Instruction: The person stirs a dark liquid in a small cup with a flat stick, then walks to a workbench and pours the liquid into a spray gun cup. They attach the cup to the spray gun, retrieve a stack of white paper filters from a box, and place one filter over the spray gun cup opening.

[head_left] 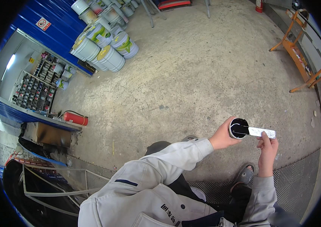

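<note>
Cup [238, 137] of black liquid [239, 128] held above floor [156, 87] by left hand [221, 135], fingers wrapped round side; flat white stick [259, 132] pinched in right hand [268, 147], fingers closed on it, tip apparently dipped inside.

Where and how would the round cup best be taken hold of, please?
Probably by its outer wall, coming from the left, where the left hand grips the cup. Its round side suits curled fingers, its open top shows glossy black contents, and the flat white stick in the right hand juts over its right rim.
</note>
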Motion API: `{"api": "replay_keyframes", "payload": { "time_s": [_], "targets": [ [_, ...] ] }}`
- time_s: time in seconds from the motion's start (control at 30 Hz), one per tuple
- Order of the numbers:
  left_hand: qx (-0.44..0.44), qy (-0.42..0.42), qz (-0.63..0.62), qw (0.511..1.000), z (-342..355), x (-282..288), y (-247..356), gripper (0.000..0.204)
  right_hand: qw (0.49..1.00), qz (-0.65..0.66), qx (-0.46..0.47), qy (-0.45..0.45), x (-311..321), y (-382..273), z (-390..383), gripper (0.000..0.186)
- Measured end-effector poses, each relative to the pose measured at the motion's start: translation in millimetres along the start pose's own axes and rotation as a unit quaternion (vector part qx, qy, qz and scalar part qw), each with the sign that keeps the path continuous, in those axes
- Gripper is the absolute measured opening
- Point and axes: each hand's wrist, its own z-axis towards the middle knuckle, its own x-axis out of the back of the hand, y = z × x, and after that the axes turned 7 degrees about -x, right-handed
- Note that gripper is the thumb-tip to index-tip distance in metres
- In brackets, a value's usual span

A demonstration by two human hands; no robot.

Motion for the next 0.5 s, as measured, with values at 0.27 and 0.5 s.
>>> {"api": "replay_keyframes", "payload": {
  "time_s": [0.27, 0.5],
  "targets": [
    [0.008, -0.002, -0.005, 1.000, 0, 0, -2, 0.084, 0.998, 0.025, -0.010, 0.052, 10, -6, 8, 0.016],
    [-0.001, 0.004, 0.007, 1.000, 0, 0, -1, 0.083, 0.999, 0.016, -0.007, 0.027, 8, -3, 7, 0.015]
  ]
}}
